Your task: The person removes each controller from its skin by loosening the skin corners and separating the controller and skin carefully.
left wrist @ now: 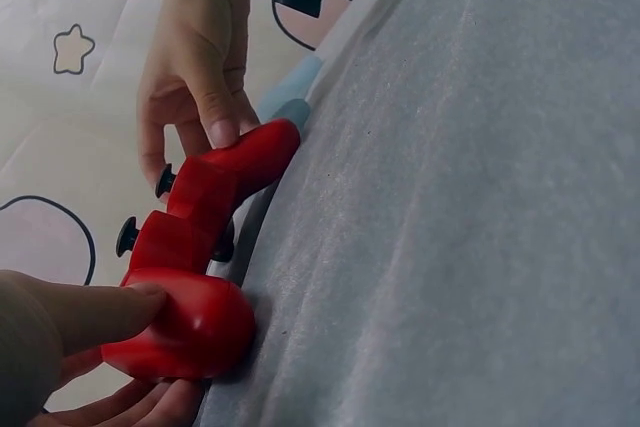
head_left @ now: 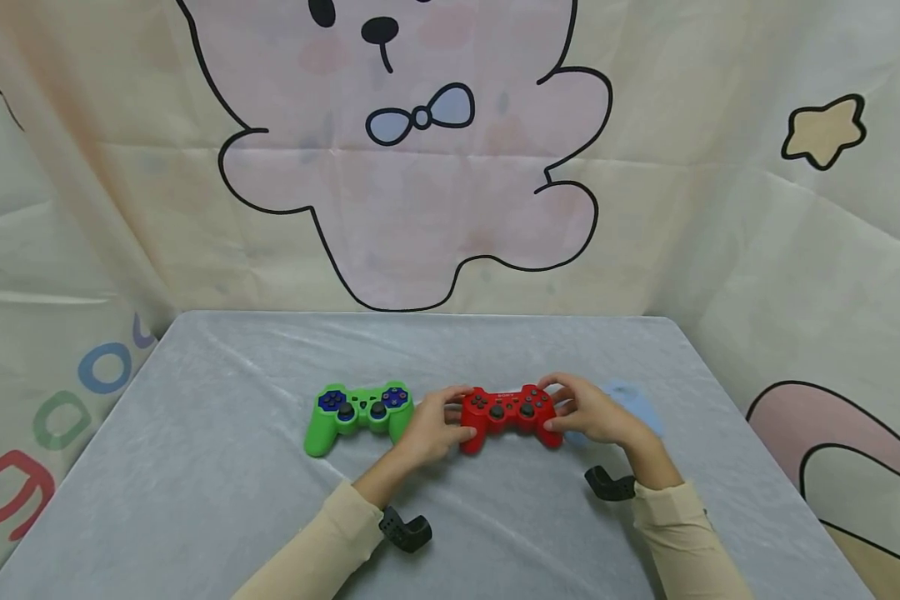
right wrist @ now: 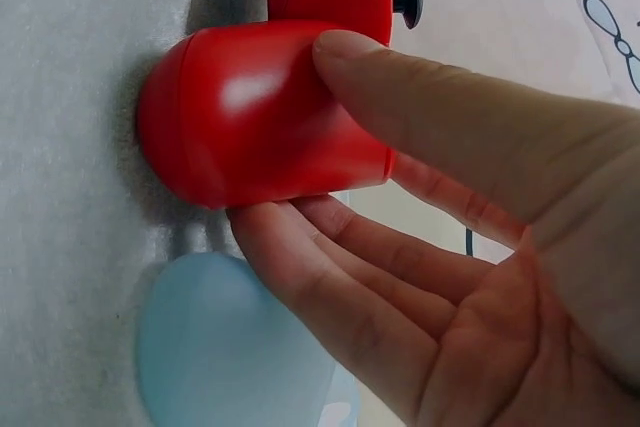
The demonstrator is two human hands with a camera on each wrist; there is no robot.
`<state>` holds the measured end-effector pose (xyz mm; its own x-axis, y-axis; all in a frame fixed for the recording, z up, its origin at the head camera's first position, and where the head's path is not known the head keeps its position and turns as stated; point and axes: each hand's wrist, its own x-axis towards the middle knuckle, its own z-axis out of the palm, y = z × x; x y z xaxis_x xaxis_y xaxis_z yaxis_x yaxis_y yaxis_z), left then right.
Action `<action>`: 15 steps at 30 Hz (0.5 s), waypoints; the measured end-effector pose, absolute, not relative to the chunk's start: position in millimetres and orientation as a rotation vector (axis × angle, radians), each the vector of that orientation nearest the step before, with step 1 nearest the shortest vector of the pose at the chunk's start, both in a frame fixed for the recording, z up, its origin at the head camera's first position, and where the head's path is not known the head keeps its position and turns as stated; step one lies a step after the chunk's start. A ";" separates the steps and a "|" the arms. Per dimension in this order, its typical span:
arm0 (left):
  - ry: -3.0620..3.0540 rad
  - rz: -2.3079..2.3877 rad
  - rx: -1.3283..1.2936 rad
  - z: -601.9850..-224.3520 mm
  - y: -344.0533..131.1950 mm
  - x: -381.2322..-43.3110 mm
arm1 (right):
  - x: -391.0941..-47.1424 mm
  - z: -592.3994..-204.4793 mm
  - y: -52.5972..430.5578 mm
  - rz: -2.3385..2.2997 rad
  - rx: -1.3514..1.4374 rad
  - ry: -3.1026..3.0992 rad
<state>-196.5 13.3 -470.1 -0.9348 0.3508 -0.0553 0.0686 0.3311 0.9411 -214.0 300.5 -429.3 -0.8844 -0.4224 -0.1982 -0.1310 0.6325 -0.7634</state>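
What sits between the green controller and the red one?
In the head view, the left hand lies between the green controller and the red controller.

The brand name "SONY" can be made out in small pale lettering (head_left: 506, 396) at the middle of the upper edge of a glossy red plastic game controller with black thumbsticks (head_left: 512, 410). Large coloured characters climb the pale cream fabric hanging (head_left: 15, 258) at the left of the head view: a thick red character (head_left: 43, 485) that looks like a lowercase "g" or a "9", a green ring-shaped "o" (head_left: 42, 423), a blue ring-shaped "o" (head_left: 86, 367), and a purple stroke (head_left: 139, 333) too incomplete to identify. Button markings on the red controller and on a bright green plastic game controller with dark blue button areas (head_left: 363, 400) are too small to read.
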 end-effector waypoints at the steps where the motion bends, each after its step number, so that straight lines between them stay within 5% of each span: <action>1: 2.354 1.636 0.381 -470.1 13.4 -196.6 | -214.3 -429.1 301.1 -1.122 -0.441 2.501; 15: 2.486 1.560 0.448 -462.0 12.2 -193.7 | -211.1 -422.0 307.1 -1.175 -0.509 2.510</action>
<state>-193.7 12.2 -462.0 -0.9398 0.3415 0.0133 0.1605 0.4066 0.8994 -211.1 307.1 -422.0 -0.8844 -0.4463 -0.1368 -0.1807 0.5975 -0.7812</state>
